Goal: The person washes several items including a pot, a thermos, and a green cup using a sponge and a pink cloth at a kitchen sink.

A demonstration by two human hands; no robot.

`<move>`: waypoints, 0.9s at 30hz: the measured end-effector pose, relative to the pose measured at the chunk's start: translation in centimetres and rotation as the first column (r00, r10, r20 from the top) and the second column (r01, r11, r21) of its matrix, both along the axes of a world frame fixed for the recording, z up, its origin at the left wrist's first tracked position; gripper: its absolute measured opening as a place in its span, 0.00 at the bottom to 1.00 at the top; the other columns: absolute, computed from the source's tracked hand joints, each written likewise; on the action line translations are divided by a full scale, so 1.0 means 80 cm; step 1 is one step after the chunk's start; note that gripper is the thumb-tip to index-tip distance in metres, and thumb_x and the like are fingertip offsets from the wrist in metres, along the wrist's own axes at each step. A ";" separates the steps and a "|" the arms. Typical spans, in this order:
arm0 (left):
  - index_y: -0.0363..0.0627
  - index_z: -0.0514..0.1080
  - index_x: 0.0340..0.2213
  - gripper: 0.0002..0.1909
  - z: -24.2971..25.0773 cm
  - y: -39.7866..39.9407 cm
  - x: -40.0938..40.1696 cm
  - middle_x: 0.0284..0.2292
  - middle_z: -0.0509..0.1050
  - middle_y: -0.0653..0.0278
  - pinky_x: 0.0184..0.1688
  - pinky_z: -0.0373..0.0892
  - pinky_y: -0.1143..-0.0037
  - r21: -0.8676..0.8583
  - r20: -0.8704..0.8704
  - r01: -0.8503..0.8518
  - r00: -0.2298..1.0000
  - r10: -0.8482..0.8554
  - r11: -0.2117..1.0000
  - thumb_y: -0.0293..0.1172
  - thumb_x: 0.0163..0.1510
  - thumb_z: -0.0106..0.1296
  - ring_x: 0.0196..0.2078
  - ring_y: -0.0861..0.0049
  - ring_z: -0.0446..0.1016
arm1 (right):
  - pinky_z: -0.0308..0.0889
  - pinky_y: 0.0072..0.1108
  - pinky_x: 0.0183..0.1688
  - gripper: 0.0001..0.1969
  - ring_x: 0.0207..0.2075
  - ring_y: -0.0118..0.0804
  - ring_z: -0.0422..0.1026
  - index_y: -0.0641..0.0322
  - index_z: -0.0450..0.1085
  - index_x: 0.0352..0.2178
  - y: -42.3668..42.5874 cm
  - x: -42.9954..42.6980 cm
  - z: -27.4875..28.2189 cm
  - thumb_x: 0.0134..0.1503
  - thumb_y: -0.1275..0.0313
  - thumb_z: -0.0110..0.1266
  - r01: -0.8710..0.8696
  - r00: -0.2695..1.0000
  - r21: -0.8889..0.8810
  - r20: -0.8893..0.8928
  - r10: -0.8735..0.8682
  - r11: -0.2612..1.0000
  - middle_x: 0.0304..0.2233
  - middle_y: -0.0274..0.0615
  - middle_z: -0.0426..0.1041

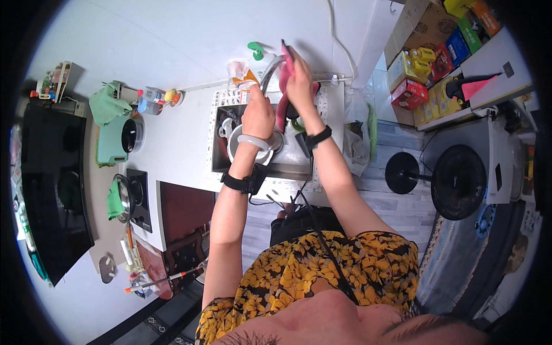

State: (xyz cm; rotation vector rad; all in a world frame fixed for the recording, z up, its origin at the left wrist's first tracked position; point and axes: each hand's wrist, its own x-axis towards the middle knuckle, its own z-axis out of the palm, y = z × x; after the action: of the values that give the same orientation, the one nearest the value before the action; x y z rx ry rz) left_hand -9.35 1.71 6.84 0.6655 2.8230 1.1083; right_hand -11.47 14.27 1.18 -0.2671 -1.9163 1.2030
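Observation:
A chrome faucet [270, 74] rises behind a metal sink [293, 166], its curved spout between my hands. My left hand [258, 113] is closed on the lower part of the faucet neck. With my right hand [300, 82] I hold a pink cloth [284, 82] with a dark edge against the spout's upper end; part of the cloth hangs down toward the sink. Under my left wrist a white bowl [235, 144] sits in the sink beside a white utensil [226, 128]. A pump bottle with a green top [256, 51] stands behind the faucet, near an orange packet [246, 82].
Plastic bottles [151, 101] and a green cutting board [113, 140] are on the counter [181, 142] to the left, with a frying pan [125, 202] farther down. Plastic bags [358, 133] hang at the sink's right. A black fan [458, 182] stands on the right.

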 end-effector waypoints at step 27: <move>0.34 0.51 0.36 0.14 0.003 -0.005 -0.005 0.28 0.66 0.37 0.28 0.61 0.58 -0.037 -0.022 0.006 1.000 -0.007 0.999 0.23 0.45 0.37 0.28 0.45 0.66 | 0.62 0.32 0.38 0.15 0.37 0.49 0.64 0.62 0.66 0.34 -0.046 0.038 -0.111 0.40 0.79 0.45 -0.278 0.844 0.401 0.535 0.023 0.873 0.35 0.46 0.64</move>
State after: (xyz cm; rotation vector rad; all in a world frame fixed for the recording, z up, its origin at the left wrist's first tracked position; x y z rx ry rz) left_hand -9.72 1.29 7.06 0.6883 2.8503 1.0509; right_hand -8.40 10.58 -7.70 -0.1863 -2.6836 0.7642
